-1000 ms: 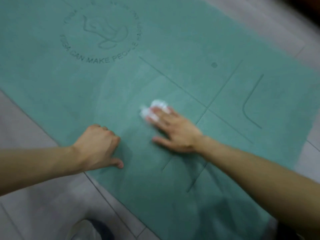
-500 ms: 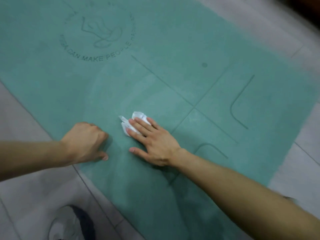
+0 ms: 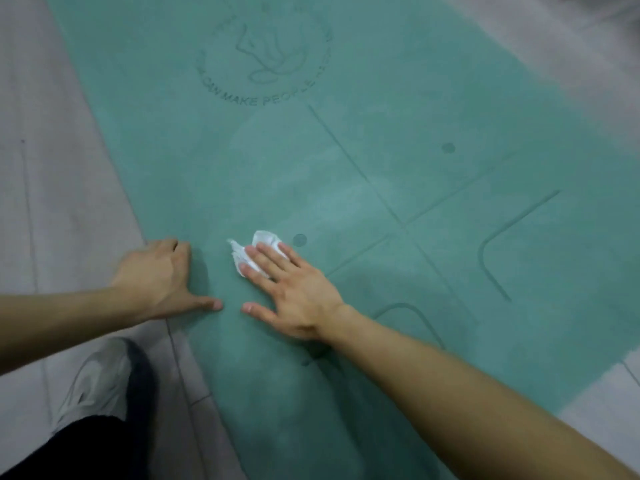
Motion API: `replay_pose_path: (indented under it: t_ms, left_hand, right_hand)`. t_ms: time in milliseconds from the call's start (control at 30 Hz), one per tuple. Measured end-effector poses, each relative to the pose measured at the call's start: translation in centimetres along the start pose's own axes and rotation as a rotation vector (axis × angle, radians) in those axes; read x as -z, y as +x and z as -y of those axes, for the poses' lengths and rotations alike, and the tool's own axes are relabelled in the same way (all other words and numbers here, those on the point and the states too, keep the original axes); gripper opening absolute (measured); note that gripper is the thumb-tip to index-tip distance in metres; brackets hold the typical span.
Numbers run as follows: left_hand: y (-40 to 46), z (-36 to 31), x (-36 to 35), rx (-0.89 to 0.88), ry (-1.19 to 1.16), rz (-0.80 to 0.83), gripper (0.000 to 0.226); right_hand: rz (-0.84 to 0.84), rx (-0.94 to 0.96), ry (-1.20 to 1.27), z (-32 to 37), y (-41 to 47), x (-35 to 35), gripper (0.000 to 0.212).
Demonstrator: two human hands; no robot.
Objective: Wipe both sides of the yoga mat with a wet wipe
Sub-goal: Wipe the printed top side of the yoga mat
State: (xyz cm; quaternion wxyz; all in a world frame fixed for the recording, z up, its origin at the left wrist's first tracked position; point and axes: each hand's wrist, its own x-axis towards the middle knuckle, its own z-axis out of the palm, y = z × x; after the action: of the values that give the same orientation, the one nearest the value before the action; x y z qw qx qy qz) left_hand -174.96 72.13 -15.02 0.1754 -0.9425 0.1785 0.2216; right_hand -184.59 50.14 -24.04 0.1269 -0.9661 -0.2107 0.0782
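A teal yoga mat [image 3: 381,150] lies flat on the floor, printed with a round logo and guide lines. My right hand [image 3: 294,292] lies flat on it with straight fingers and presses a crumpled white wet wipe [image 3: 265,239] against the mat near its left edge. Part of the wipe is hidden under my fingers. My left hand [image 3: 156,275] rests across the mat's left edge, fingers curled under and thumb stretched out on the mat, holding nothing that I can see.
Grey floor tiles [image 3: 52,168] surround the mat on the left and at the far and near right. My white shoe [image 3: 93,382] and a dark trouser leg stand on the tiles at the lower left, close to the mat's edge.
My right hand has slid the wipe across the mat toward the left edge and closer to my left hand. The left thumb now stretches out on the mat.
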Motion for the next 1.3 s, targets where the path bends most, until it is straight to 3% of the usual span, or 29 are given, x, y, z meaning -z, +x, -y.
replay_pose_path:
  t_ms: [67, 167, 233, 300, 433, 633, 767, 900, 967, 1033, 1133, 1200, 1267, 1300]
  left_hand:
    - [-1.2, -1.1, -1.0, 0.076, -0.07, 0.044, 0.119]
    - [-2.2, -2.0, -2.4, 0.131, -0.191, 0.035, 0.125]
    - [-2.4, -2.0, -2.7, 0.141, -0.237, 0.017, 0.129]
    - [-2.5, -1.9, -3.0, 0.148, -0.257, 0.016, 0.133]
    - [-2.5, -2.5, -2.6, 0.136, -0.257, 0.038, 0.131]
    - [-3.1, -2.7, -2.8, 0.175, -0.279, 0.074, 0.134]
    - [-2.4, -1.4, -4.5, 0.14, -0.26, 0.007, 0.139]
    - [-3.0, -1.5, -4.6, 0.093, -0.28, -0.04, 0.139]
    - [-3.1, -1.3, -4.3, 0.087, -0.286, -0.058, 0.139]
    - [-3.1, -1.2, -4.0, 0.076, -0.272, -0.067, 0.138]
    - [-3.4, -1.1, -3.9, 0.068, -0.247, -0.078, 0.134]
    - [-3.3, -1.0, -3.6, 0.058, -0.228, -0.072, 0.132]
    - [-3.1, -0.8, -3.4, 0.035, -0.219, -0.069, 0.129]
    - [-3.1, -0.6, -3.3, 0.024, -0.215, -0.071, 0.128]
  right_hand:
    - [-0.063, -0.09, -0.025, -4.7, -1.0, 1.1, 0.08]
    - [-0.102, -0.453, -0.001, -13.7, -3.3, 3.8, 0.082]
    - [-0.115, -0.593, 0.012, -14.8, -3.6, 4.3, 0.088]
    - [-0.139, -0.537, 0.028, -11.3, -3.0, 3.1, 0.092]
    - [-0.064, -0.117, 0.064, -2.0, -2.4, 0.1, 0.081]
    - [0.018, 0.068, -0.1, -3.7, -3.1, -0.1, 0.082]
    - [-0.048, -0.05, -0.088, -7.3, -4.1, 1.5, 0.083]
    - [-0.121, -0.539, -0.06, -13.9, -6.5, 3.7, 0.088]
    - [-0.156, -0.65, -0.016, -12.5, -6.9, 3.4, 0.091]
    - [-0.171, -0.511, 0.01, -6.5, -6.6, 1.6, 0.091]
    - [-0.037, -0.115, 0.039, 3.8, -6.4, -1.6, 0.085]
    - [-0.002, 0.016, 0.0, 3.8, -6.1, -1.2, 0.08]
    - [-0.045, -0.057, -0.07, -1.0, -6.4, 0.3, 0.076]
    - [-0.053, -0.192, -0.073, -4.1, -6.8, 1.3, 0.077]
